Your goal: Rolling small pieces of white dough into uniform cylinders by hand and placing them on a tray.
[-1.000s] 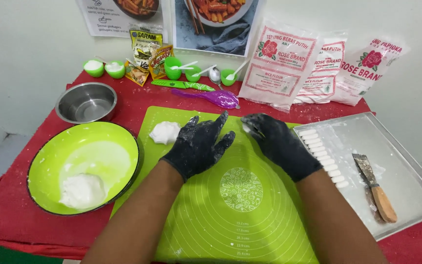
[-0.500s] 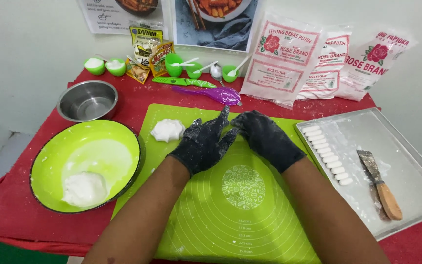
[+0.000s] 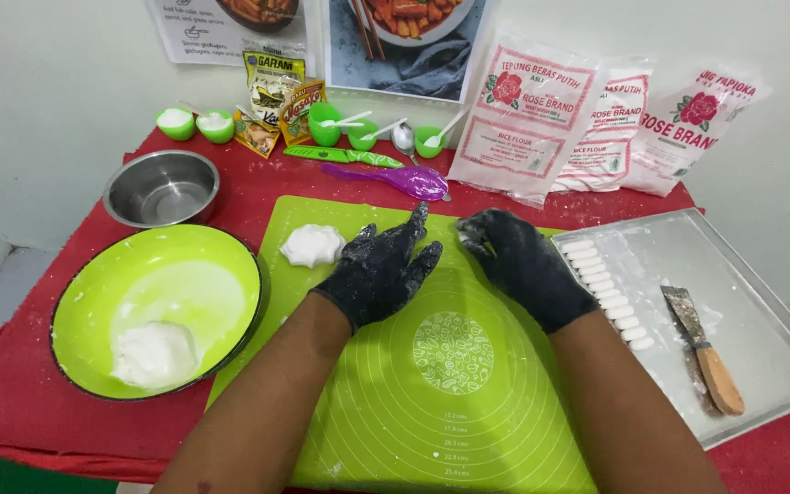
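red table [image 3: 258,187], dough [image 3: 153,352] in green bowl [image 3: 93,284]

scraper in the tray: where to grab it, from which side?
Probably the wooden handle of the scraper, at the end nearest the person. It lies flat in the metal tray, blade pointing away, handle end close to the near rim. Come from above with the right hand, fingers across the handle's width; the row of dough pieces sits to its left, so approach clear of them.
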